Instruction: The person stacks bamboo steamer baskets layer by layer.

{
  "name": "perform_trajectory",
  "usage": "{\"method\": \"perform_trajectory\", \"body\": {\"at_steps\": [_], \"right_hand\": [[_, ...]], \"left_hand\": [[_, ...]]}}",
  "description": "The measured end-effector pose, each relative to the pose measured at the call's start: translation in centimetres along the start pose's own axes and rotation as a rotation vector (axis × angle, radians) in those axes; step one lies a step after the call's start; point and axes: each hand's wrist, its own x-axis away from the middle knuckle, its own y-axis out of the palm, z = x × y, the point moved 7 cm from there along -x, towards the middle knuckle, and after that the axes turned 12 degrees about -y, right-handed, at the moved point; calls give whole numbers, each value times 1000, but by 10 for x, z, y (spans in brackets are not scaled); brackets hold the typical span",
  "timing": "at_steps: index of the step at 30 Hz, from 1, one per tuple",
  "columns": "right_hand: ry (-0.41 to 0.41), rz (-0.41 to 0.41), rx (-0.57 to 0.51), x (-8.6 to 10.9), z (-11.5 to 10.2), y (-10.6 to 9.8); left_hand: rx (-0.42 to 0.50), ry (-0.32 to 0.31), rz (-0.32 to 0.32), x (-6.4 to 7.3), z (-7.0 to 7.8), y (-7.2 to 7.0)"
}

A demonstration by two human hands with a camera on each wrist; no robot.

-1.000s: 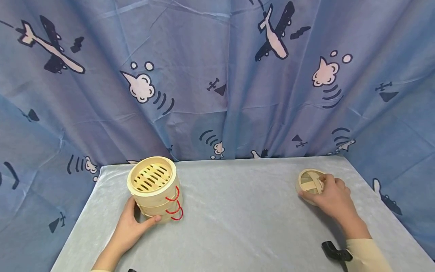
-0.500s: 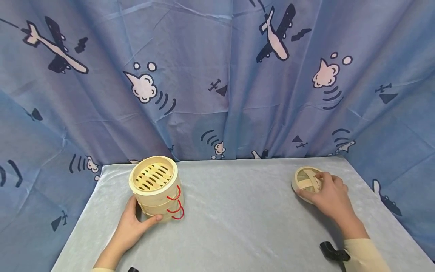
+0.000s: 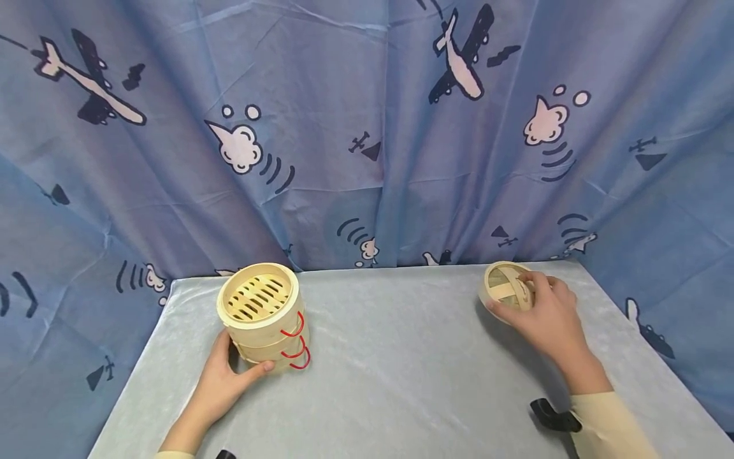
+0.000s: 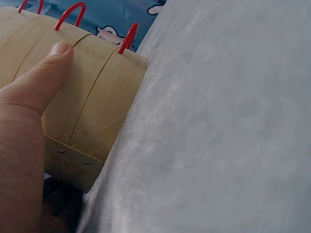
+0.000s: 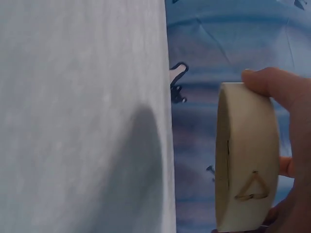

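Note:
A stack of bamboo steamer baskets (image 3: 260, 333) stands upright at the table's left, its slotted top facing up and red loops on its right side. My left hand (image 3: 222, 381) grips the stack low down, thumb across the front and the other fingers mostly hidden behind it. In the left wrist view that thumb presses the bamboo wall (image 4: 92, 92) near a seam. At the far right my right hand (image 3: 547, 319) holds a small round bamboo steamer lid (image 3: 504, 291) by its edge. The right wrist view shows the lid's rim (image 5: 250, 145) off the table, thumb on one edge.
A pale grey cloth covers the table (image 3: 390, 357), which stretches between the stack and the lid. Behind and beside it hangs a blue curtain (image 3: 321, 146) printed with planes. A black strap piece (image 3: 553, 415) sits by the right sleeve.
My right hand has raised the steamer lid off the table and carried it a little left and away from me; its shadow now lies apart beneath. The left hand and stack stay put.

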Motion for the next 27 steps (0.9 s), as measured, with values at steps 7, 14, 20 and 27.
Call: {"method": "perform_trajectory", "body": {"at_steps": [7,14,20,27], "right_hand": [[-41,16,-22,-10,-28,-2],[-106,32,-31,-15,-55,-3],[-170,26,-27,-19,-74,1],[-215,7,-52,-24,-95,9]], "left_hand": [[8,10,-2,0,0,-1],[-14,-8,-4,0,-1,-1],[-17,-10,-11,-1,-2,0],[-14,1,-7,0,-1,-1]]}}
